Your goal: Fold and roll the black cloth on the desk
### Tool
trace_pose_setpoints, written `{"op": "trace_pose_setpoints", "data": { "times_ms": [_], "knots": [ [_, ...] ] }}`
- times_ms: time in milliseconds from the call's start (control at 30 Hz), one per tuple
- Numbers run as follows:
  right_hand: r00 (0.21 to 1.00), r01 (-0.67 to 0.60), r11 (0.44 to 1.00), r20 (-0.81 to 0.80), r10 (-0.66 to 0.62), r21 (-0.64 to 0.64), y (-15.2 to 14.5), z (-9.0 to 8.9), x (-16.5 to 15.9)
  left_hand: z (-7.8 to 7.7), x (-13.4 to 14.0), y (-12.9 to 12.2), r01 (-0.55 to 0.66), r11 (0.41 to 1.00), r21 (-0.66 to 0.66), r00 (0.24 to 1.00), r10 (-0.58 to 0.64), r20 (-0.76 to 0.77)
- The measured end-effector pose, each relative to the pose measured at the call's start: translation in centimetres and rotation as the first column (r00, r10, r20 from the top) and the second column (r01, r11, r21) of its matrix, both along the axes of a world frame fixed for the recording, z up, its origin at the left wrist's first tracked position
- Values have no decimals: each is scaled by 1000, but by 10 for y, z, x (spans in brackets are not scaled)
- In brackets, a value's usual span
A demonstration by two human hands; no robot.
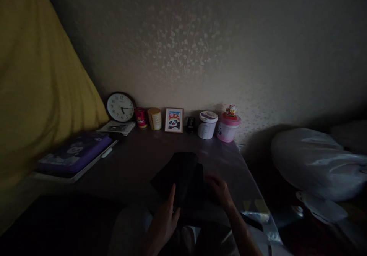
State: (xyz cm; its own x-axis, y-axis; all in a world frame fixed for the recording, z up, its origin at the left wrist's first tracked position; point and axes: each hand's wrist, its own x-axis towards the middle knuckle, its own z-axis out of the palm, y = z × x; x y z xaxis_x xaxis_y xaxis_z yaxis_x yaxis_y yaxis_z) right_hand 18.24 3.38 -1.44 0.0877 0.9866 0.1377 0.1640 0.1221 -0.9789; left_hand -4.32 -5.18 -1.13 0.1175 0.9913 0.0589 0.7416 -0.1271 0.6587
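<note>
A black, soft-looking folded piece (179, 175) stands over the near middle of the table; in the dim light I cannot tell whether it is cloth or a bag. My left hand (166, 219) grips its near edge, the index finger stretched along its surface and a ring on one finger. At its right side, my right hand (219, 189) is closed with curled fingers against the dark edge. The fingertips of that hand are hard to make out in the shadow.
Along the wall stand a round clock (120, 107), a red can (141, 118), a yellow canister (155, 119), a framed panda picture (174, 120), a white tub (207, 125) and a pink-lidded tub (228, 128). A purple case (76, 153) lies left. Plastic bags (318, 164) sit right of the table (132, 164).
</note>
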Motion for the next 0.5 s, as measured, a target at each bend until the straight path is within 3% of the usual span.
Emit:
{"op": "trace_pose_setpoints", "data": {
  "times_ms": [500],
  "knots": [
    [998, -28, 997, -50, 24, -74, 0, -3, -2, 1, -1, 1, 1, 1000, -22, 1000, -2, -29]
  ]
}}
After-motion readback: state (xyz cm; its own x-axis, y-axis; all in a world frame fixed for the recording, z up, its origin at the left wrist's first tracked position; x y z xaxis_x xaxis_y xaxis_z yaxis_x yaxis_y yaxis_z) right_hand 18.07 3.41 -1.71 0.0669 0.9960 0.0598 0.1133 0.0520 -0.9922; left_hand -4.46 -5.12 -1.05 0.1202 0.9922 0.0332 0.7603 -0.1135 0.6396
